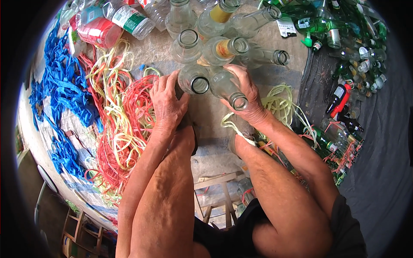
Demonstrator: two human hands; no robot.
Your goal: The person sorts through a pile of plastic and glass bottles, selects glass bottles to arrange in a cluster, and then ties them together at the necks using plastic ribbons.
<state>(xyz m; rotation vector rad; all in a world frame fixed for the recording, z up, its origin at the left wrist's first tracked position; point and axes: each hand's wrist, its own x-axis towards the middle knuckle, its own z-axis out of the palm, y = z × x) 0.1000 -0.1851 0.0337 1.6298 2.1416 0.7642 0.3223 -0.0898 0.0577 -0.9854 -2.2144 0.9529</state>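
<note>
Several clear glass bottles stand bunched between my hands, necks tilted toward me and outward. My left hand (167,101) curls against the left side of the nearest left glass bottle (189,76), its fingertips and thumb at the glass. Around the nearest right glass bottle (224,86) my right hand (246,92) is wrapped, fingers behind it and thumb in front. Behind these two are a glass bottle with a yellow-orange label (213,49) and a plain glass bottle (183,49). A strand of pale yellow plastic twine (235,127) hangs below my right hand.
Tangled red and yellow twine (129,116) and blue strips (64,81) lie at left. Plastic bottles (133,21) are at the far left. Green bottles (318,23) pile up at far right, beside dark sheeting (374,142). A wooden stool (223,193) stands below, between my legs.
</note>
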